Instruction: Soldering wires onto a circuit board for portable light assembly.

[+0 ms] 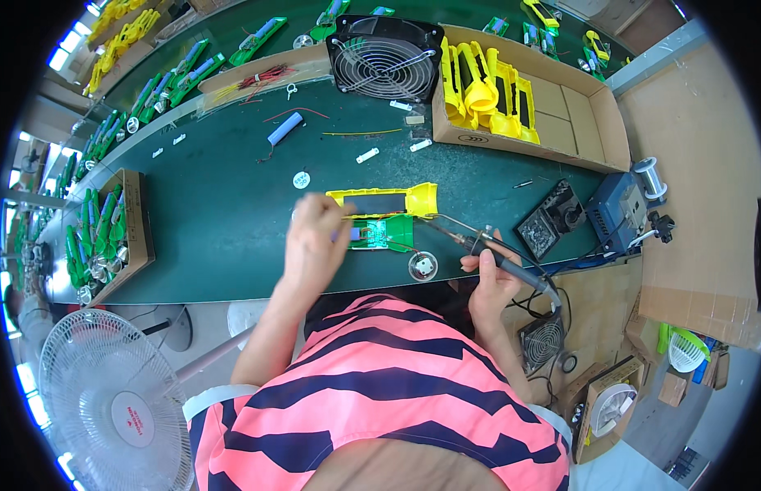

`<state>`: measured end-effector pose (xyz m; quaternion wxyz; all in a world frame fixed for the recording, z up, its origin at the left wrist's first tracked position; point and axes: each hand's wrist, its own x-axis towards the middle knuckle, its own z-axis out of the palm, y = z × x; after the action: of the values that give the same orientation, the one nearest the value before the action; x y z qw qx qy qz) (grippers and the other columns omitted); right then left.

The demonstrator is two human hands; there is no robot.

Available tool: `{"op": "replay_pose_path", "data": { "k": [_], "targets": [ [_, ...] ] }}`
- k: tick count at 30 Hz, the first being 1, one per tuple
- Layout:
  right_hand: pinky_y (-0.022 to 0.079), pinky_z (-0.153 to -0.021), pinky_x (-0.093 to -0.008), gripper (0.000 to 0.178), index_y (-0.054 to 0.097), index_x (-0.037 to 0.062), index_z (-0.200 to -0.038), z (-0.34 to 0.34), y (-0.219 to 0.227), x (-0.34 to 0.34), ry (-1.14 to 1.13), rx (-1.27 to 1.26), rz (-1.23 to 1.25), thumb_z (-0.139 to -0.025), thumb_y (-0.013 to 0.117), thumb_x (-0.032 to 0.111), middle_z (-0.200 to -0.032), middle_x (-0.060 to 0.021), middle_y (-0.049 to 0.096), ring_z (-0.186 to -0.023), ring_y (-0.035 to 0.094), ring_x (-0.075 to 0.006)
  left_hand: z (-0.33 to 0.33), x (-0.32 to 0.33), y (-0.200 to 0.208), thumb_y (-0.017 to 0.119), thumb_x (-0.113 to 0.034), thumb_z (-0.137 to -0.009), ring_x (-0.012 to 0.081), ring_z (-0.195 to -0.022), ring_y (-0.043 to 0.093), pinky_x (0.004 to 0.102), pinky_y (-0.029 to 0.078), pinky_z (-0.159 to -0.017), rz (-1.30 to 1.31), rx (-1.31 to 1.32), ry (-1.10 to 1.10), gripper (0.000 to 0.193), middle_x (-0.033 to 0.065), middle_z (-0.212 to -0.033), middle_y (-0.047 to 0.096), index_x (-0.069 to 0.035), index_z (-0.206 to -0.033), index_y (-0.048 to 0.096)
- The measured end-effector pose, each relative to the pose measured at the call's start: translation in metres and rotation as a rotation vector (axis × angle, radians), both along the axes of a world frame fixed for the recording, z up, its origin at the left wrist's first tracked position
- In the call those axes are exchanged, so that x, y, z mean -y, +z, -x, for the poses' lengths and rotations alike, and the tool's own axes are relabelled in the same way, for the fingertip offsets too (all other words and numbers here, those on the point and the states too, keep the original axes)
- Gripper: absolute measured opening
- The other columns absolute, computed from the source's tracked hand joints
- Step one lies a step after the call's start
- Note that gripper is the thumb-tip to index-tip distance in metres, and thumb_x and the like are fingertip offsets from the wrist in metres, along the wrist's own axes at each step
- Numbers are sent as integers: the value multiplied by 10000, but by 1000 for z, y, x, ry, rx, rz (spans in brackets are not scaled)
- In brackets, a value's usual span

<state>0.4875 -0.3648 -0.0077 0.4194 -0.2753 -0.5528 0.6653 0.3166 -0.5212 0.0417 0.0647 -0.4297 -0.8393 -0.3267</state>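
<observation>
In front of me lies a yellow plastic housing half (422, 200) with a black inner face. Against its near side sits a green housing half (402, 231) carrying a small circuit board (377, 235) with wires. A purple-blue cell (345, 235) shows partly at its left end. My left hand (313, 237) is closed over the left ends of both halves; what its fingers pinch is hidden. My right hand (492, 282) grips a soldering iron (509, 265), its thin metal end pointing left toward the yellow half's right end. A round clear lamp head (423, 266) sits near the table edge.
A carton of yellow housings (495, 90) and a square black fan (386, 61) stand at the back. Right are an iron stand (552, 217), a blue soldering station (617, 204) and a solder spool (650, 178). A carton of green assemblies (135, 221) stands left; a loose cell (285, 128) lies mid-table.
</observation>
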Motion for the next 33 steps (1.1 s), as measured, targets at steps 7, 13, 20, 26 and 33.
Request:
{"op": "replay_pose_path", "data": {
  "k": [7,13,20,26,33],
  "targets": [
    [492,-625,-241,180,451,-27,-968,-3,0,-8,-31,-23,-62,-806,522,8,-660,-134,609,-529,579,-135,51,0,-13,541,-26,-633,307,-699,562,376,467,-641,315,104,110,255,160,-799,532,-59,-874,616],
    [466,-496,-231,156,484,-28,-951,-8,-1,-20,-140,-41,-106,-820,514,52,-663,-124,592,-524,564,-156,8,35,-29,633,60,-631,271,-903,542,342,472,-710,-182,-110,68,310,142,-1016,472,-46,-912,553],
    [478,-555,-242,161,483,-29,-951,-8,13,-43,-214,-42,-87,-810,528,35,-657,-117,597,-547,580,-160,11,35,-32,723,-80,-633,328,-962,507,391,387,-848,-27,88,-219,458,184,-1099,503,-57,-894,348],
    [468,-688,-284,180,451,-23,-972,-20,4,-66,-221,22,-123,-810,516,22,-628,-100,581,-513,548,-135,62,-20,76,735,-77,-646,267,-832,555,324,444,-724,-27,374,-514,454,170,-1037,548,-49,-868,340],
    [517,-615,-284,217,406,-33,-997,-19,18,-77,-196,156,90,-797,488,-31,-1046,-229,503,-603,606,-187,180,-272,126,684,-281,-694,302,-755,526,374,411,-647,119,176,-563,473,180,-805,509,-39,-907,338]
  ]
}}
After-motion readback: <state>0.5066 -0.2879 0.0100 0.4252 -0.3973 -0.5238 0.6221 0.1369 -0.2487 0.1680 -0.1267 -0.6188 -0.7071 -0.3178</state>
